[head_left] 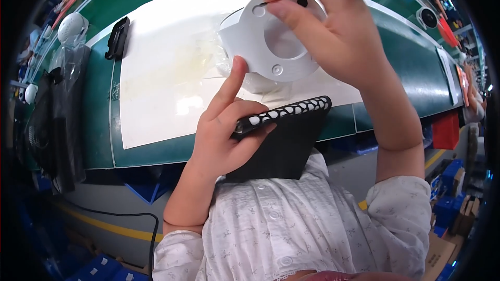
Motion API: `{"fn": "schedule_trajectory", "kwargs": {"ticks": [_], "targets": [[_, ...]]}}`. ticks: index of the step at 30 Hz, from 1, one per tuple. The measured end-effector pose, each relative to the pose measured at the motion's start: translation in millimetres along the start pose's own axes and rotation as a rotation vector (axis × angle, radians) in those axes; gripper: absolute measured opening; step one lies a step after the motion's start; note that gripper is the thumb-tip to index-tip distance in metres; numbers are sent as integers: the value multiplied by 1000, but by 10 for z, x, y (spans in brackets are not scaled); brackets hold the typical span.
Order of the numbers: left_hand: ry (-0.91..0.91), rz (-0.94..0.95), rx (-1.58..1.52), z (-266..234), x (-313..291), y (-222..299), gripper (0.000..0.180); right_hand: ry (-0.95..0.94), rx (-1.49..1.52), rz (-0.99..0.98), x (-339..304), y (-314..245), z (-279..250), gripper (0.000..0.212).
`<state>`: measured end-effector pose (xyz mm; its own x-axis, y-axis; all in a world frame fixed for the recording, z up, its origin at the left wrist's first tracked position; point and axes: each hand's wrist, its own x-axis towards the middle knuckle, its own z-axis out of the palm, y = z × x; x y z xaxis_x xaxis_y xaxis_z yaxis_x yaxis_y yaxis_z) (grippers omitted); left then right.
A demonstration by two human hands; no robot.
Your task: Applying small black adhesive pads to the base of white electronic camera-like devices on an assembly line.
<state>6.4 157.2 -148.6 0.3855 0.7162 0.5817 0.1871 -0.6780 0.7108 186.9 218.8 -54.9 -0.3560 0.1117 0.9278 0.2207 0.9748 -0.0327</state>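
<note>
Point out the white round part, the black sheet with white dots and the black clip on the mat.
white part [266,36], head view, flat face.
black sheet [289,143], head view, middle.
black clip [117,38], head view, body.

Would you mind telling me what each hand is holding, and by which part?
The left hand grips a black perforated tool by its near end, forefinger propping the white round housing. The right hand pinches that housing's top rim.

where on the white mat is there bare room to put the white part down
The white mat is bare on its left half, between the black clip and the clear plastic bag. It is crowded on the right, where the left hand, right hand and white part sit.
</note>
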Motion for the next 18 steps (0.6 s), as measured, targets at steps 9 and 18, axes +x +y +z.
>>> {"fn": "schedule_trajectory", "kwargs": {"ticks": [9, 18], "targets": [[-10, -40, -6, -7, 1, 23, 24, -214, 259, -3, -216, 304, 73, 55], [-28, -55, -7, -7, 7, 24, 23, -213, 383, 36, -143, 211, 6, 56]]}}
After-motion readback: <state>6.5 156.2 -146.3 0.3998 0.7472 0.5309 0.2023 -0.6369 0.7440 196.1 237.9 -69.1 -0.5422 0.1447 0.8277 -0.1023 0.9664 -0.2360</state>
